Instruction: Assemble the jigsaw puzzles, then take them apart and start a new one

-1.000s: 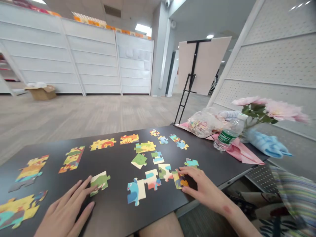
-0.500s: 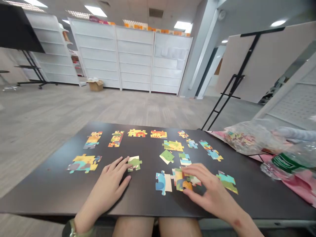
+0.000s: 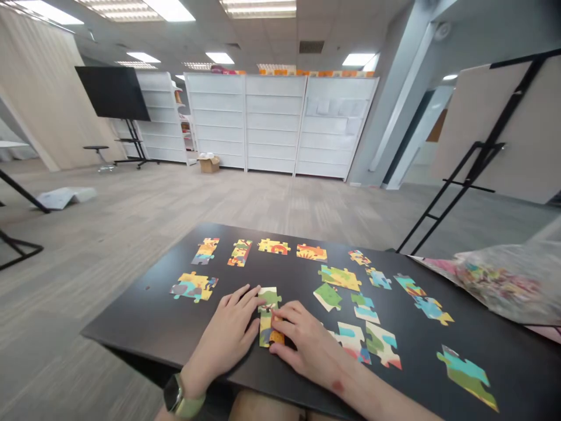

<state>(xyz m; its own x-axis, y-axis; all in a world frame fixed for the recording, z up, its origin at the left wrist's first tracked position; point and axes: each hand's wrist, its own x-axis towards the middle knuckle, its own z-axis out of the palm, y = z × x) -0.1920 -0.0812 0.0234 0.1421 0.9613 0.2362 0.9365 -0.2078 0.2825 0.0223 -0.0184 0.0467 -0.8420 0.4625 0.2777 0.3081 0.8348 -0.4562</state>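
My left hand (image 3: 230, 330) lies flat on the dark table, fingers stretched out. Its fingertips rest on the edge of a green and cream puzzle piece (image 3: 269, 296). My right hand (image 3: 309, 339) pinches a yellow puzzle piece (image 3: 265, 332) with an orange patch, just below the green one. The two pieces line up edge to edge; whether they interlock I cannot tell. Part of the yellow piece is hidden under my right fingers. To the right of that hand lie a cream, blue and red piece (image 3: 351, 339) and a cream and green piece (image 3: 384, 345).
Joined puzzle sections lie along the far side, such as a yellow one (image 3: 274, 246) and a sun one (image 3: 311, 252). A larger section (image 3: 193, 286) is at left. A green and turquoise section (image 3: 468, 374) lies near right. A plastic bag (image 3: 504, 286) sits on the right side.
My right hand has carried the yellow piece left, from the right-hand group to the green piece by my left hand. The camera view has turned left.
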